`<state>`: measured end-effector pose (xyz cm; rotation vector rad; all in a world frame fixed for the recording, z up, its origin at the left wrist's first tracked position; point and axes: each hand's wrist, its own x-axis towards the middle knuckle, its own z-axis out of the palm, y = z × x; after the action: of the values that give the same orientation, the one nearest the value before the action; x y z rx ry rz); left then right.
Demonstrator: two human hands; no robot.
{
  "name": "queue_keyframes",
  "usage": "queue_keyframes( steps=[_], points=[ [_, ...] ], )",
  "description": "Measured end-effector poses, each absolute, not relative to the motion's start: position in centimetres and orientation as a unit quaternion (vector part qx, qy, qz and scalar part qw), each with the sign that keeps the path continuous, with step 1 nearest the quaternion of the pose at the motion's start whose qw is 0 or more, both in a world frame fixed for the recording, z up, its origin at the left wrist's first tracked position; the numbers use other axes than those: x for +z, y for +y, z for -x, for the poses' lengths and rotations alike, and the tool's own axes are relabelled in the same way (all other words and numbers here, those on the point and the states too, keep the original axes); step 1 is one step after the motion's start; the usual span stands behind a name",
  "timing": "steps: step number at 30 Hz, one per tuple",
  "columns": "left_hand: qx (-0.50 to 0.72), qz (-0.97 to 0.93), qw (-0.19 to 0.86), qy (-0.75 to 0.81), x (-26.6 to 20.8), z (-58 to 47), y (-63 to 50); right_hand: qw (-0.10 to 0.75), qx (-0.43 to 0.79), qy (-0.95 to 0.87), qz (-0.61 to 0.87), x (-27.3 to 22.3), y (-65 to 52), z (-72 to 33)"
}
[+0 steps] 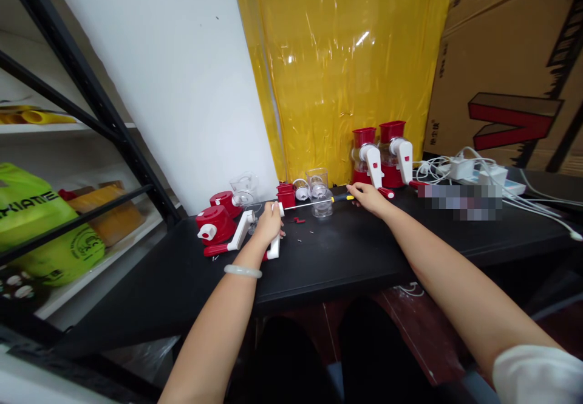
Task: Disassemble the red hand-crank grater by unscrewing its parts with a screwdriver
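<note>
Your left hand [269,225] grips a crank [274,247], your right hand [367,197] a screwdriver [342,198]; the bag [39,211] at nine o'clock reads "IAME".

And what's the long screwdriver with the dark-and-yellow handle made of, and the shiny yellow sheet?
Long screwdriver: silvery shaft, probably metal, since it shines; dark-and-yellow handle, maybe plastic.
Shiny yellow sheet: likely glossy plastic film, because it's wrinkled and reflects light.
</note>
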<state>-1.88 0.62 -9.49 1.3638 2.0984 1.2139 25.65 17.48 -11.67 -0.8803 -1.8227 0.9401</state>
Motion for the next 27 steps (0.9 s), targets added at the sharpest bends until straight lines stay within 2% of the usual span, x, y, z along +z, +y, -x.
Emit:
queue_keyframes(
  steps=[18,24,27],
  points=[
    [0.436,-0.462,0.172,0.753,-9.2,1.8,0.5,0.479,0.410,-0.709,0.316,-11.1,16.7,-25.3],
    [0.431,-0.473,0.156,0.752,-9.3,1.8,0.6,0.493,0.526,-0.617,0.314,-10.4,16.2,-25.0],
    [0.413,-0.494,0.150,0.750,-9.3,1.6,0.4,0.456,0.574,-0.571,0.369,-10.4,16.1,-25.1]
  ],
)
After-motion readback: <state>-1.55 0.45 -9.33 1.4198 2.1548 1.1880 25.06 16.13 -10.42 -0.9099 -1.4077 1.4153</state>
